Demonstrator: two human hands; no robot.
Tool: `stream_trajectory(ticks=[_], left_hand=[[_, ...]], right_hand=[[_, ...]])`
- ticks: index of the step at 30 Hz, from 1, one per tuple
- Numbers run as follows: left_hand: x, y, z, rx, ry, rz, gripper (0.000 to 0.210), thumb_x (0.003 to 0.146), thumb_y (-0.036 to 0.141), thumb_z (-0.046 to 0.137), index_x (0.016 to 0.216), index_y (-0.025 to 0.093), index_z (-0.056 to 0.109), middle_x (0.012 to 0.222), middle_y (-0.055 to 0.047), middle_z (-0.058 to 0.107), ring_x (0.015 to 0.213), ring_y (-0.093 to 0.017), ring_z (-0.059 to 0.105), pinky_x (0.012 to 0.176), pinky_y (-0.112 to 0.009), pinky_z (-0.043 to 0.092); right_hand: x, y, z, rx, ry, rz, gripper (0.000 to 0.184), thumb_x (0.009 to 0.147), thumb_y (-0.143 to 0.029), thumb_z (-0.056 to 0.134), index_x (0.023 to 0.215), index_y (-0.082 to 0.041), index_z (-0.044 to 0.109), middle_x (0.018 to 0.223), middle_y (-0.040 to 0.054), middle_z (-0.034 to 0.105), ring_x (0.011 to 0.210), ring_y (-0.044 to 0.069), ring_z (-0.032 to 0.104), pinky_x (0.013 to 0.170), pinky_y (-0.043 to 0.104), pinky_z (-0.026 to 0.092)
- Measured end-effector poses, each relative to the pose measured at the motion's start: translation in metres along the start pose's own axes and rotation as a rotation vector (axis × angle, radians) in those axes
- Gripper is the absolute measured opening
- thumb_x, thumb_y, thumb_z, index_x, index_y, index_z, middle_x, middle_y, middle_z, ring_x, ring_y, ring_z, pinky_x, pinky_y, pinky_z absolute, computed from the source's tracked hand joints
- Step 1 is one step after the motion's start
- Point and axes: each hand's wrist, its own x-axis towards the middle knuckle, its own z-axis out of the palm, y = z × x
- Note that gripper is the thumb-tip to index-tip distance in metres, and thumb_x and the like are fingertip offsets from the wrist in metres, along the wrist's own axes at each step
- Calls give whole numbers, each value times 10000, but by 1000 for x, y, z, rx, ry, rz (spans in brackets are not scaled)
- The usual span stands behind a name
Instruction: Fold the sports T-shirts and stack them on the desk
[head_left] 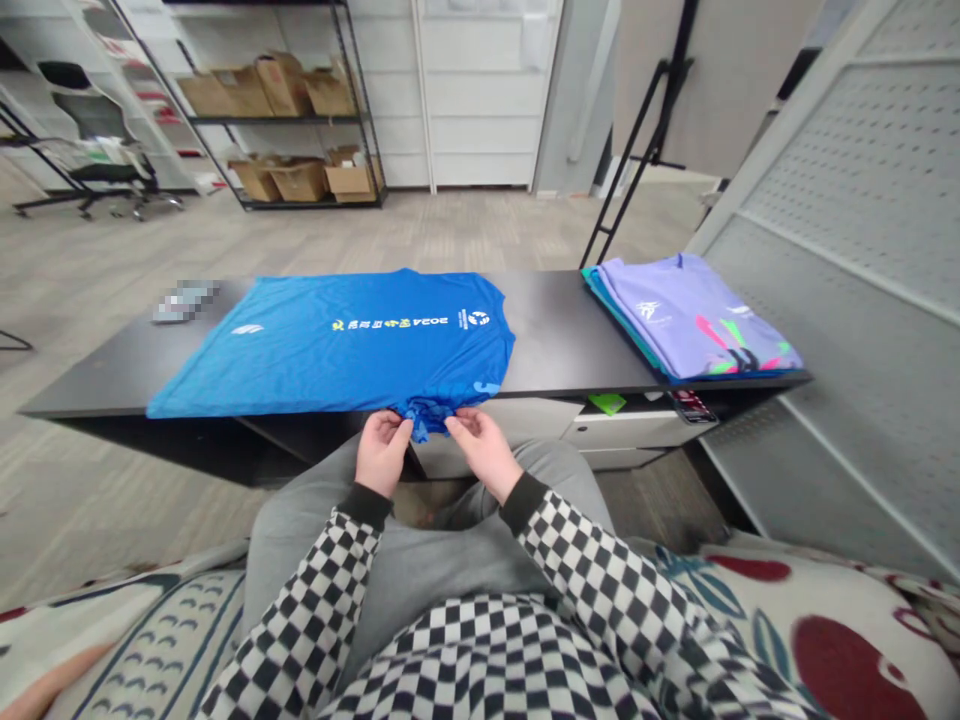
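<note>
GRIP: left hand (pixel 384 442) and right hand (pixel 484 448), thumbs and fingers pinched closed on blue shirt's (pixel 330 360) bunched near edge (pixel 427 410) | PLACE: rest of shirt flat on dark table (pixel 547 330), beyond and mostly left of grip | HANDLING: probably light, limp, slippery, hardly fragile | HOLD: best pinched at 2 spots along an edge

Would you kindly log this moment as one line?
left hand: pinching blue shirt at bunched near edge | right hand: same | rest: spread on table | folded clothes: table's right end
</note>
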Motion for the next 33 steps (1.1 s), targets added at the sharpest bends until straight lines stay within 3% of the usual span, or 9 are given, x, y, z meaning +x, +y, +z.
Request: stream_trajectory(ticks=[3,5,7,9,13,19,23,29,33], left_hand=[[-5,2,7,-51,-104,-89,538,792,552,991,1108,195,742,1026,-98,832,934,-237,804,943,-397,642],[-7,3,9,-58,-147,-129,575,773,588,1005,1107,167,799,1069,-129,853,973,-265,817,988,-429,644],[-9,5,11,-64,-153,-152,586,749,591,1023,1086,150,837,1073,-133,866,980,-277,822,1012,-446,643],[-11,9,12,-111,-145,-172,593,736,573,1036,1103,145,853,1097,-132,873,1012,-289,827,1046,-462,640],[-17,19,18,-298,-166,-266,595,690,496,1070,1116,150,840,1087,-135,872,1062,-321,837,1052,-489,653],[-27,18,17,-382,-184,-363,504,801,466,989,1164,188,778,1123,-130,855,1056,-324,844,965,-520,689],[-29,11,6,-370,-156,-353,470,859,512,924,1162,196,751,1212,-143,843,1081,-319,834,928,-517,694],[-26,-4,-9,-318,-33,-365,564,744,521,1011,1067,228,653,965,-43,832,839,-227,828,835,-428,688],[-27,-7,-12,-267,-11,-329,629,695,520,1045,1056,225,622,931,-21,821,780,-206,817,788,-399,690]], right_hand=[[2,0,-5,-116,56,27,639,816,-805,858,1002,-209,726,832,53,770,781,236,718,771,372,588],[-1,-1,-16,-225,128,34,617,844,-833,816,842,-233,672,711,16,696,667,205,623,684,355,520],[-4,-1,-25,-293,225,19,619,836,-832,828,783,-254,611,687,-1,661,661,199,595,690,356,503],[-7,-1,-28,-229,284,-7,611,788,-801,888,867,-249,639,800,20,725,772,222,668,781,366,547],[-11,-3,-19,92,145,48,702,755,-746,950,1158,-221,715,1119,96,831,1051,259,762,952,374,592],[-16,1,-12,250,-147,151,590,774,-686,982,1062,-207,793,965,46,837,856,211,741,865,355,609],[-22,10,-18,205,-148,157,547,808,-704,960,949,-215,760,943,34,819,821,192,720,830,339,595],[-31,17,-16,242,-118,151,574,792,-706,972,892,-252,635,847,-10,767,770,187,722,819,344,612],[-34,21,-12,201,-76,146,619,776,-731,952,952,-272,575,746,-43,721,689,189,706,796,363,628]])
